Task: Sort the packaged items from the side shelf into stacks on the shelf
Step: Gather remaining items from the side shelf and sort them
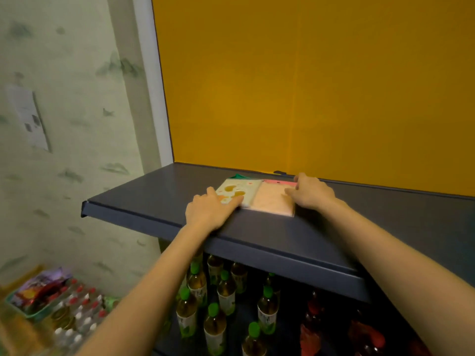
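Now, at lower left, one green basket of snacks. At centre, two flat packets lie side by side on the dark shelf. The left hand presses straight fingers onto the cream packet. The pink packet touches it, and the right hand rests at that packet's right edge; whether it grips, I can't tell. Below the shelf stand at least six green-capped bottles.

Dark blue metal shelf: lying open either side of patterned flat packet, pink flat packet; orange back panel blocking rear.
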Demonstrator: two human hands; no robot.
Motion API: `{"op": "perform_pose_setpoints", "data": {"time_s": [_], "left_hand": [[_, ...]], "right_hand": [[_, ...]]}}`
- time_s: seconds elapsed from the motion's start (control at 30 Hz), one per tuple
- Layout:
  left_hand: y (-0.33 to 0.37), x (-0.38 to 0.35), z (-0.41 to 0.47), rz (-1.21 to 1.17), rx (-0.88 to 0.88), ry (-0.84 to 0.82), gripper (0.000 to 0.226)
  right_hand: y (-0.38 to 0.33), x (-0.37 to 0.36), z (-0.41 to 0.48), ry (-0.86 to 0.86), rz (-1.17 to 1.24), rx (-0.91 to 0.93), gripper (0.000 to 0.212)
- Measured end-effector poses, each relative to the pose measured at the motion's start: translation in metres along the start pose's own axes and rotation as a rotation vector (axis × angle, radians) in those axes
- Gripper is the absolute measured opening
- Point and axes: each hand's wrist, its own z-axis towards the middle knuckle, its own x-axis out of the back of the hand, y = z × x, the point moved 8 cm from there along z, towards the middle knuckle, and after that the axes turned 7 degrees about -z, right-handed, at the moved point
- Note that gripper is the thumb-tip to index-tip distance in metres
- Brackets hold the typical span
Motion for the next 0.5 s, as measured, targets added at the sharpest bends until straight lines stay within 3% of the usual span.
{"op": "perform_pose_setpoints", "data": {"time_s": [0.13,0.27,0.5], "left_hand": [[0.009,-0.023,0.045,0.067,0.02,-0.138,0.117],[0.017,-0.026,0.079,0.044,0.039,-0.267,0.13],[0.021,-0.035,0.104,-0.006,-0.047,-0.508,0.099]], "right_hand": [[0.004,-0.007,0.02,-0.021,-0.052,-0.05,0.055],[0.004,-0.011,0.024,-0.024,-0.072,-0.051,0.052],[0.001,-0.008,0.008,-0.053,-0.144,-0.171,0.076]]}}
